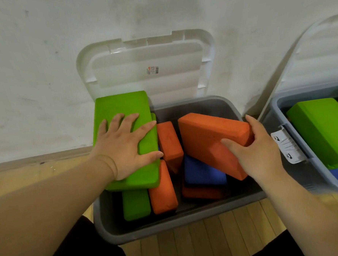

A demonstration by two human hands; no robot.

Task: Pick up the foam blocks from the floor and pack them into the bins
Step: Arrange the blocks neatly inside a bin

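left hand [124,148] flat, right hand [252,148] gripping block [208,139]

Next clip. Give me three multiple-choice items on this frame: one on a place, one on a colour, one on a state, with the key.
1. The left hand lies on: A) the floor; B) the green block at the grey bin's left; C) a blue block.
2. The foam block in the right hand is: A) blue; B) orange; C) green.
3. The bin's lid is: A) shut; B) off, on the floor; C) open, upright by the wall.
Key: 1 B, palm flat on green foam; 2 B, fingers curl round orange foam; 3 C, it stands behind the bin.
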